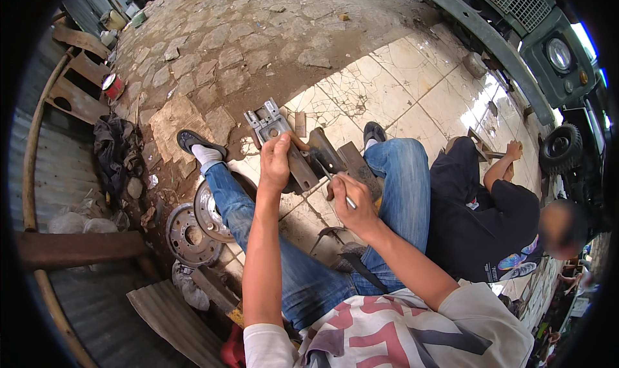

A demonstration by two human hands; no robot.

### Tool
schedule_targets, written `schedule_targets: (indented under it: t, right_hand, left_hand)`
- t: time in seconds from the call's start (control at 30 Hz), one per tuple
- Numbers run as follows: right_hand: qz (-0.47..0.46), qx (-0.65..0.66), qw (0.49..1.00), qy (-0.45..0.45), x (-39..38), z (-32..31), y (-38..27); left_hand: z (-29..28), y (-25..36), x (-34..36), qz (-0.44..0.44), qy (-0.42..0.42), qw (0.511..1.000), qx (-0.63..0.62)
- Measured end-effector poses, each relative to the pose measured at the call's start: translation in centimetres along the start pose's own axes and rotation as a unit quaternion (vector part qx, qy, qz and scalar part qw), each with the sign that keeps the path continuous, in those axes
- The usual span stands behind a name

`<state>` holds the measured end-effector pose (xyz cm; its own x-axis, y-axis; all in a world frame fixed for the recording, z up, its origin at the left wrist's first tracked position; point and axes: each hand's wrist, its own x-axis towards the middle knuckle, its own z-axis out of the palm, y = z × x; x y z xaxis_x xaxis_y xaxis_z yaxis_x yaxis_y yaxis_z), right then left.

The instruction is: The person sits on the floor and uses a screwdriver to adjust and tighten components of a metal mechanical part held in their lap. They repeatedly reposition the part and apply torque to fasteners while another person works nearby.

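My left hand (276,162) is closed on a long grey metal bracket (300,169), which has a cast, slotted end pointing away from me. Between the fingers of my right hand (353,202) is a slim pale rod (325,169), its far end close to the bracket's right side. I cannot make out whether the tip touches metal. Just beyond my right hand stand a curved brown steel plate (324,147) and a rusty flat-sided steel piece (358,165). Both hands work between my knees, above the tiles.
Two steel wheel rims (193,234) lie by my left leg. At right a co-worker (483,207) in dark clothes crouches, hands on a metal piece. A green vehicle (560,65) stands beyond. Dark cloth (117,150) and a red can (113,86) lie at left.
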<state>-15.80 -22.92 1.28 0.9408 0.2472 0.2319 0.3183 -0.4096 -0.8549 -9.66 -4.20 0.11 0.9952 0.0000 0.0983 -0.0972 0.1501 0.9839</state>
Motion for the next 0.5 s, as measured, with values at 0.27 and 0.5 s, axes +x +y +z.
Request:
schedule_targets:
  t: [0.27,0.5]
  right_hand:
    - [0.022,0.007,1.000,-0.017,-2.5,-0.2,0.3]
    - [0.021,0.006,0.999,0.035,1.8,1.4,-0.1]
  left_hand:
    - [-0.8,-0.5,1.3,0.026,0.033,0.999,0.003]
    - [-0.5,-0.8,0.1,0.013,-0.019,0.999,0.032]
